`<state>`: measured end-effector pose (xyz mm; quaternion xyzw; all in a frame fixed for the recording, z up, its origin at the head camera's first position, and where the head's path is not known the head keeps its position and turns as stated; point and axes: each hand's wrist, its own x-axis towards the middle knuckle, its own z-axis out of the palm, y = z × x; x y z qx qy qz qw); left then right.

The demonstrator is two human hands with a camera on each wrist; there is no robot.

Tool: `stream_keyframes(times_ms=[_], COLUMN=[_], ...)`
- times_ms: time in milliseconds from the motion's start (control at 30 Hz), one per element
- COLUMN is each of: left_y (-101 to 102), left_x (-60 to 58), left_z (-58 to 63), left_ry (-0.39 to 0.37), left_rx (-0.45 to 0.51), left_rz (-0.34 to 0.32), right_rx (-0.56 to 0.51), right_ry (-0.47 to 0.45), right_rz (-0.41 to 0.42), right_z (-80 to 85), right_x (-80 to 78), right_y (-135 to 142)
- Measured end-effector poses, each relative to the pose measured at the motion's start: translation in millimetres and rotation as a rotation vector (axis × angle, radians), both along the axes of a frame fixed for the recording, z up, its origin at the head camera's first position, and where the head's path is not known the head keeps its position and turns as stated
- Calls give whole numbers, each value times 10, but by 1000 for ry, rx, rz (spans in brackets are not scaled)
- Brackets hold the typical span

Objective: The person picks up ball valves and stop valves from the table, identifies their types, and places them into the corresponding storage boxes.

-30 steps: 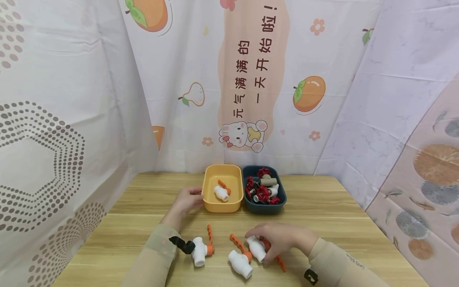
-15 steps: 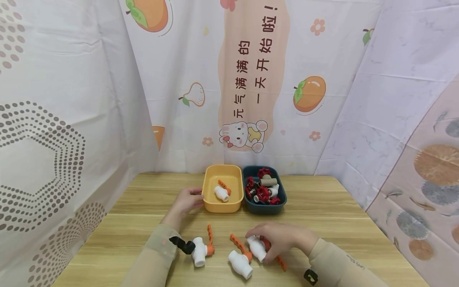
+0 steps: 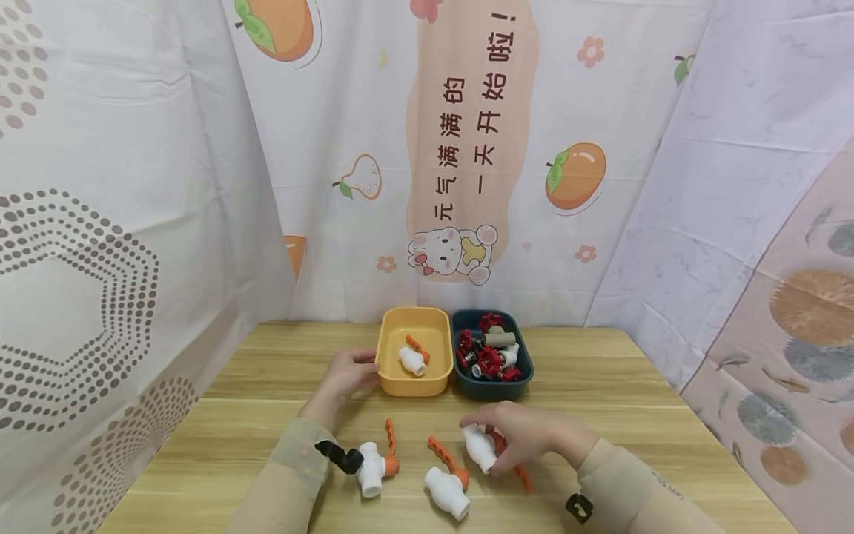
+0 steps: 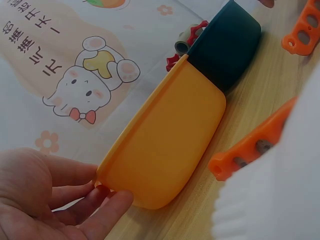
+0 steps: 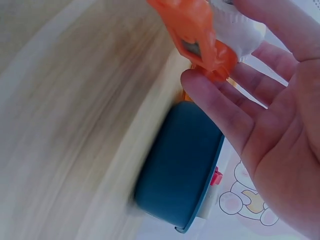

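My right hand (image 3: 527, 432) is curled round a white valve (image 3: 479, 449), finger at its far end and thumb at its near end, just right of the middle of the tabletop (image 3: 600, 386) and closer to its near edge than its far one. The body lies on the left of my palm, and the orange handle (image 3: 524, 479) comes out beneath my fingers, aimed towards the near right corner. I can't tell whether it touches the wood. I'd judge it light, stiff plastic, hard to break but slightly slippery on the smooth, rounded body; the handle may swing, so the fat white middle seems the surer place to hold. My left hand (image 3: 348, 372) grips the yellow box (image 3: 414, 387) at its near left corner, by the tabletop's far edge, well apart from the valve.
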<state>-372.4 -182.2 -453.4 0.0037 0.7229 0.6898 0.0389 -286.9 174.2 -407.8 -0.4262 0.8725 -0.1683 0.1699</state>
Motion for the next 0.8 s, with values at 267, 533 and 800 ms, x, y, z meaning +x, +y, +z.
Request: stream_keyframes(times_ms=[267, 533, 800], left_y=[-1, 4, 3], left_x=[3, 24, 15], left_z=[-8, 12, 9], left_ry=[-6, -4, -9], left_rx=[0, 0, -4], left_rz=[3, 10, 12], right_rx=[-53, -153, -171], right_ry=[64, 115, 126], right_rz=[-33, -18, -90], right_z=[99, 193, 329], right_x=[-33, -74, -75], right_y=[37, 121, 258])
